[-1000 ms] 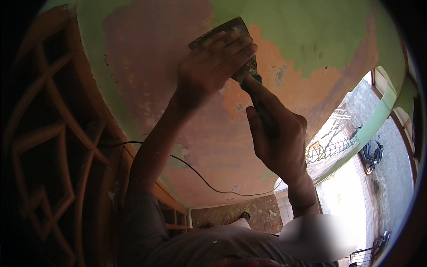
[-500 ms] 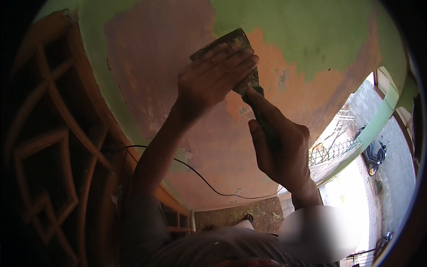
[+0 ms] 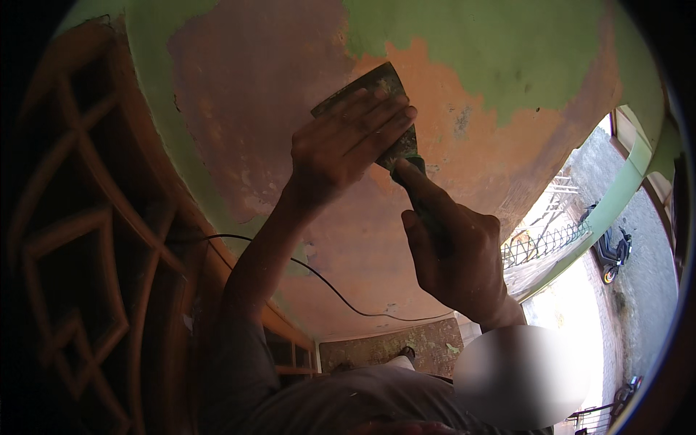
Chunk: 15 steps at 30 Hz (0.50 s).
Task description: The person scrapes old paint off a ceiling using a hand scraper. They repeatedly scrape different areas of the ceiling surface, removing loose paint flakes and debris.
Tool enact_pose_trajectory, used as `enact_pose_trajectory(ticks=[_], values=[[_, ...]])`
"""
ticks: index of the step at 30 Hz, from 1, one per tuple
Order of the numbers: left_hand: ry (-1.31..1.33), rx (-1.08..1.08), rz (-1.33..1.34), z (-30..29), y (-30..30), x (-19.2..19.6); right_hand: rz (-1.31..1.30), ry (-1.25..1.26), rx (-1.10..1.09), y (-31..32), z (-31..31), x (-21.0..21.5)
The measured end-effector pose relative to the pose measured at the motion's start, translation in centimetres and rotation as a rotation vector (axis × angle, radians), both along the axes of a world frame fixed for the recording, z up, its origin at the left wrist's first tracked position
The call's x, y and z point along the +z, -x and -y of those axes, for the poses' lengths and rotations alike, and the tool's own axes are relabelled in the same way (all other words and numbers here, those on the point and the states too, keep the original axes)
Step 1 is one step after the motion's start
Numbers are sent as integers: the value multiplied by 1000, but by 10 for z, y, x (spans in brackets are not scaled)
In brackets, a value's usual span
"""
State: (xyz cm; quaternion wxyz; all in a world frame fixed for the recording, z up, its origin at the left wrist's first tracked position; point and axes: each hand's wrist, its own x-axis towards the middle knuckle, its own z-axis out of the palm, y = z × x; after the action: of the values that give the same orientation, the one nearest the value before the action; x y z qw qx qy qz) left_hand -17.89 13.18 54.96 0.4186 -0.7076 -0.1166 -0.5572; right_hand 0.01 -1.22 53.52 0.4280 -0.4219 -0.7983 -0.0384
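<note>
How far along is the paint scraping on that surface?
Done: a broad orange-brown bare patch. In hand: the scraper lies flat on the surface, left hand pressing its blade, right hand gripping the handle. Left: green paint above and along the edges.

The scraper blade (image 3: 370, 87) looks like thin metal, dull and stained with greenish paint, not shiny. The wall (image 3: 478, 152) is matt and rough: in the middle it shows bare orange-brown plaster with patches, and around it an uneven green paint (image 3: 500, 51) layer with ragged edges. On the left, the lattice frame (image 3: 80, 239) seems to be wood, brown and matt. The cable (image 3: 341, 297) has smooth black plastic cover.
</note>
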Motion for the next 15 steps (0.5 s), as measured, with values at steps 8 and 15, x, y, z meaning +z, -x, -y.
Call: enact_pose_trajectory(ticks=[8, 15], values=[[-21, 2, 3, -4, 1, -2, 56, -40, -23, 2, -7, -7], [-29, 5, 14, -4, -1, -2, 10, -74, 11, 2, -10, 0]])
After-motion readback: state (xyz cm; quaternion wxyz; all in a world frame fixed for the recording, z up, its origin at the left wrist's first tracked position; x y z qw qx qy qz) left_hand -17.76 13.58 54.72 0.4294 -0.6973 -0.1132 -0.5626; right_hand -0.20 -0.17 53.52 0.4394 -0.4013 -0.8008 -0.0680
